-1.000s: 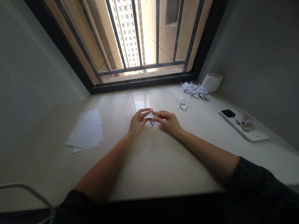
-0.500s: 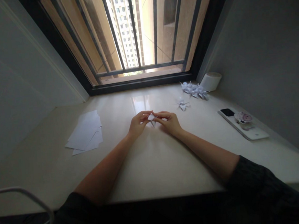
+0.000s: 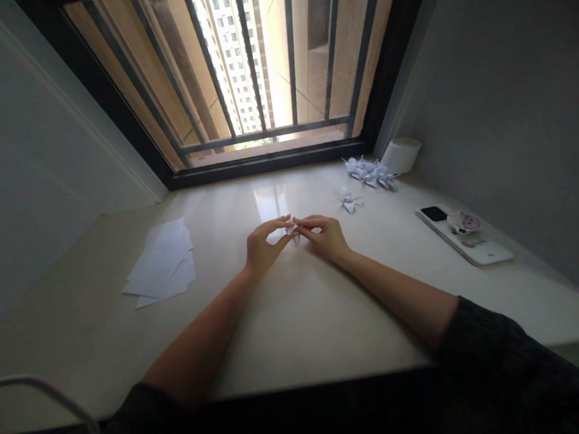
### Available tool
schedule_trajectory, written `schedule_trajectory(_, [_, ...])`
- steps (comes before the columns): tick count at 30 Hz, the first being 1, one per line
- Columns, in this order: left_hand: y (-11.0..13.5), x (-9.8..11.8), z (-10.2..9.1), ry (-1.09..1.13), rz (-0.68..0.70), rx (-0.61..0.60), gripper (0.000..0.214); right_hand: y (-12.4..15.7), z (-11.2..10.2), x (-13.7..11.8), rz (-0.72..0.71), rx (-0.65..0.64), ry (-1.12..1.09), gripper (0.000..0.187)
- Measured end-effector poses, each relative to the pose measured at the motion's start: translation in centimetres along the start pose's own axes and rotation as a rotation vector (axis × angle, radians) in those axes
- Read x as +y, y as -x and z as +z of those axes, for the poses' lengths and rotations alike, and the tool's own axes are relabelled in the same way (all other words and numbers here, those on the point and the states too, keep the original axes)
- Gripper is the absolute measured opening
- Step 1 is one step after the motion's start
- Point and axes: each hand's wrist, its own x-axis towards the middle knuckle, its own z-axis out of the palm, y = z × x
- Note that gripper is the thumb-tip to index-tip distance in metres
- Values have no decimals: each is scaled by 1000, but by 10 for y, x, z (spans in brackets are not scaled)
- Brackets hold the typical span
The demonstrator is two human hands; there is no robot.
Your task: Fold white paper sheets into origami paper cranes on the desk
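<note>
A small white folded origami paper point(image 3: 296, 238) is between my two hands at the middle of the sill, its pointed end downward. My left hand point(image 3: 266, 244) is at its left side, the thumb tip against it and the fingers arched above. From the right, my right hand point(image 3: 325, 235) pinches it between thumb and forefinger. Most of the paper is covered by the fingertips, so its exact shape is hard to make out. A finished-looking paper crane point(image 3: 349, 203) sits just beyond my right hand.
Several more folded paper cranes point(image 3: 370, 172) lie heaped beside a white cylindrical roll point(image 3: 401, 155) by the window. A white phone point(image 3: 464, 235) with a round grip lies at right. Loose white sheets point(image 3: 157, 262) are at left. A pale cable point(image 3: 48, 396) loops at lower left.
My left fingers have spread a little wider from the thumb, and less of the paper shows. The whole view has tilted slightly; the things on the sill have stayed put.
</note>
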Motion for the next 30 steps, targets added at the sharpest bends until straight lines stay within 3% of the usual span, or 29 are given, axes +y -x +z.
schedule_trajectory(6, [-1, -1, 1, -33, 112, 72, 17, 0, 1, 1, 18, 7, 16, 22])
schedule_trajectory(30, [2, 10, -4, 10, 76, 35, 23, -2, 0, 4, 66, 36, -19, 26])
